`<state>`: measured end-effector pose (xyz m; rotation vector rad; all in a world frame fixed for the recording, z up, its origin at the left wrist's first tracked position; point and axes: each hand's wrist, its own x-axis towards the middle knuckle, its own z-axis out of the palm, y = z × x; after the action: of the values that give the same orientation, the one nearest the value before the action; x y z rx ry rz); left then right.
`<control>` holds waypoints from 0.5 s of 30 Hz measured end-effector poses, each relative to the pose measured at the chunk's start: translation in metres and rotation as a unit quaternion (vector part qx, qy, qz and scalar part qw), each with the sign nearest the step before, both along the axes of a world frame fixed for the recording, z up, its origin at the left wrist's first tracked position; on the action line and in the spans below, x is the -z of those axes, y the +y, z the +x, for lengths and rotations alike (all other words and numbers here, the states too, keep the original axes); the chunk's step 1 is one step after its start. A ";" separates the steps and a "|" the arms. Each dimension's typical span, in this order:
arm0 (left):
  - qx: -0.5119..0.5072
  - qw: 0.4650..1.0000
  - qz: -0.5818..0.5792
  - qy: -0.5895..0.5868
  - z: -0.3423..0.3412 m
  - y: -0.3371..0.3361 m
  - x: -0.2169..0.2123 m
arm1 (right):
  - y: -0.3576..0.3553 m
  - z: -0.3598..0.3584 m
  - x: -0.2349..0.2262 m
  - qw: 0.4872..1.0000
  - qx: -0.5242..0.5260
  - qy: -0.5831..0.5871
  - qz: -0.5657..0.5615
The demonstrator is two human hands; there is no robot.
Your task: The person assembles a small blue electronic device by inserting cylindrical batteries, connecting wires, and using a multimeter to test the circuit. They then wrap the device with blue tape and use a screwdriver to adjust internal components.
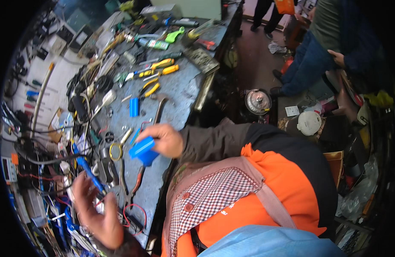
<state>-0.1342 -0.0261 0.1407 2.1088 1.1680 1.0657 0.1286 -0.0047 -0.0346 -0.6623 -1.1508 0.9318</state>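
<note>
1. Workshop setting: a grey, worn workbench (180, 88) ran away from the wearer, crowded with tools and tangled wires; dark floor to the right, where another person in blue trousers (308, 60) stood.
2. Right hand (165, 139) was curled shut around a blue block-shaped battery pack (142, 152), fingers over its top, thumb side toward the bench. Pack was held just above the near bench edge, clear of the surface.
3. The pack's long axis ran roughly lower-right to upper-left; a pale band crossed its upper face. Its lower end pointed down toward the bench edge.
4. Left hand (94, 210) was half open, fingers spread and bent, pinching a blue-handled pen-like tool (87, 168) near its lower end. Tool lay slanted, its far end pointing up and left toward the wire clutter.
5. A red wire loop (135, 214) lay just beside the left hand; pliers with reddish handles (135, 184) lay between the two hands.
6. A small blue cylinder cell (134, 107) stood farther up the bench, well apart from the held pack.
7. Yellow-handled screwdrivers (161, 68) and yellow-handled pliers (151, 88) lay mid-bench.
8. A hammer (159, 107) lay near the right edge, head away from the wearer.
9. A green-labelled bottle (156, 43) lay on its side at the far end.
10. On the floor: a round white lid-like object (309, 123) and a small white card (292, 111); print unreadable.
</note>
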 end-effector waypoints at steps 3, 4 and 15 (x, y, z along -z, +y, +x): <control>0.103 0.969 -0.199 -0.102 0.050 0.013 0.059 | -0.019 -0.007 -0.020 0.992 0.028 -0.048 0.113; 0.141 0.946 -0.267 -0.117 0.059 0.015 0.068 | -0.025 -0.001 -0.025 0.990 0.031 -0.076 0.115; 0.121 0.912 -0.228 -0.319 0.114 0.000 0.123 | -0.052 0.038 -0.027 0.989 0.044 -0.135 0.029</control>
<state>-0.0198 -0.0262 0.0181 1.3433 0.7155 1.1083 0.1666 -0.0567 -0.0072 -0.8037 -1.3718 0.7458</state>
